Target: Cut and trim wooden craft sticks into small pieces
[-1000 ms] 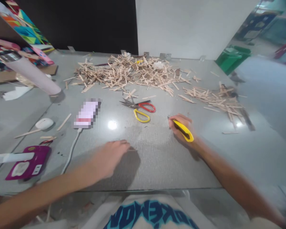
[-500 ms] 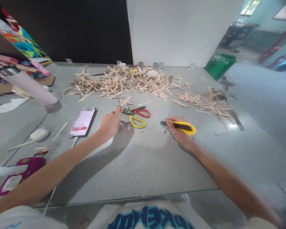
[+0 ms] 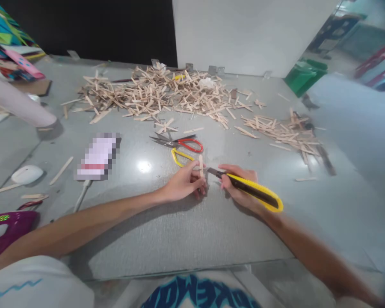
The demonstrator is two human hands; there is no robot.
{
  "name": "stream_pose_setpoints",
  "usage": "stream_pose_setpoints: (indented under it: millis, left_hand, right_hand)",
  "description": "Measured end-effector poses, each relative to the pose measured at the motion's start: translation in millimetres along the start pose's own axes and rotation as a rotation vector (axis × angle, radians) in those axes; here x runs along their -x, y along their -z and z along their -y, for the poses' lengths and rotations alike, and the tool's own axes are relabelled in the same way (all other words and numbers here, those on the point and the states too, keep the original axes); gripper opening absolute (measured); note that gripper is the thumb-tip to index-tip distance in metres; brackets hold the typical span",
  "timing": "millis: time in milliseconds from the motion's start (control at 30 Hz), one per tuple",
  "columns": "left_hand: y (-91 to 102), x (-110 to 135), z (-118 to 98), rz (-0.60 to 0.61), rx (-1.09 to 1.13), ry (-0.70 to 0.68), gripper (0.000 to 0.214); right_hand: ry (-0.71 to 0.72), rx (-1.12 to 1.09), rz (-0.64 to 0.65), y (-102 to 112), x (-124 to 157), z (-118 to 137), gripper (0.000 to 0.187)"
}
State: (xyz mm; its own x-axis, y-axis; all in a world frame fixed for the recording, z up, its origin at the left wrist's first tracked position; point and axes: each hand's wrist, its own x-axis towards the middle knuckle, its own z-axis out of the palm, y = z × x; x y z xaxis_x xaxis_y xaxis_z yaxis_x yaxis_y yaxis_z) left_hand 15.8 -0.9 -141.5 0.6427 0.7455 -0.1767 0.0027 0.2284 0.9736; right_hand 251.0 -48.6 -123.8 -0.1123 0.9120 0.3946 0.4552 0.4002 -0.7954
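Note:
My left hand (image 3: 184,185) pinches a short wooden stick (image 3: 200,164) and holds it upright on the grey table (image 3: 179,231). My right hand (image 3: 239,186) grips a yellow utility knife (image 3: 253,192), its blade tip pointing left, close to the stick. Just beyond my hands lie scissors with one red and one yellow handle (image 3: 181,147). A big heap of wooden sticks (image 3: 154,94) covers the far middle of the table, and a smaller heap (image 3: 282,132) lies to the right.
A phone (image 3: 98,156) with a white cable lies left of centre. Further left are a white mouse (image 3: 27,174), loose sticks and a purple object (image 3: 6,226). A pale tube (image 3: 16,105) leans at far left. A green bin (image 3: 304,77) stands beyond the table's right corner.
My left hand has come back from beside the scissors to the middle, now holding a stick. My right hand has brought the knife closer, its tip near the stick.

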Motion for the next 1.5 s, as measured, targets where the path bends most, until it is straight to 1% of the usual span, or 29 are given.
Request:
stream_pose_setpoints:
  millis: [67, 133, 200, 367, 600, 833, 1100, 1233, 1367, 1500]
  left_hand:
    - [0.7, 1.4, 0.0, 0.016, 0.007, -0.006, 0.044]
    - [0.8, 2.8, -0.4, 0.039, -0.002, -0.007, 0.033]
    - [0.2, 3.5, -0.4, 0.060, -0.010, -0.006, 0.027]
    - [-1.6, 4.8, 0.4, 0.066, -0.018, -0.002, 0.027]
    - [-2.5, 7.2, -3.0, 0.079, -0.017, 0.001, 0.023]
    - [-2.6, 6.6, -5.7, 0.097, -0.017, -0.007, 0.023]
    - [-1.4, 7.5, 0.1, 0.100, -0.030, -0.026, 0.023]
    - [-1.9, 8.3, 2.8, 0.099, -0.002, -0.027, 0.026]
    - [-3.3, 9.0, 0.9, 0.089, 0.015, -0.013, 0.026]
    - [-3.5, 8.1, -2.1, 0.077, 0.059, -0.003, 0.028]
  right_hand:
    - [0.108, 0.034, 0.032, -2.3, 4.4, -0.7, 0.018]
    - [0.144, 0.040, 0.038, -4.2, 7.6, -1.3, 0.018]
    - [0.138, 0.057, 0.044, -4.7, 9.5, -0.9, 0.019]
    - [0.117, 0.049, 0.091, -1.7, 8.9, 3.9, 0.021]
    - [0.038, 0.048, 0.134, 1.2, 6.5, 9.1, 0.020]
    - [0.095, 0.024, 0.140, 0.2, 7.2, 5.6, 0.022]
    - [0.100, -0.035, 0.110, -4.0, 3.2, 6.1, 0.018]
    - [0.056, -0.034, 0.100, -5.7, 0.1, 9.7, 0.018]
    - [-0.010, -0.031, 0.086, -5.8, -0.1, 12.4, 0.020]
    - [-0.032, -0.051, 0.120, -5.1, 2.0, 12.9, 0.024]
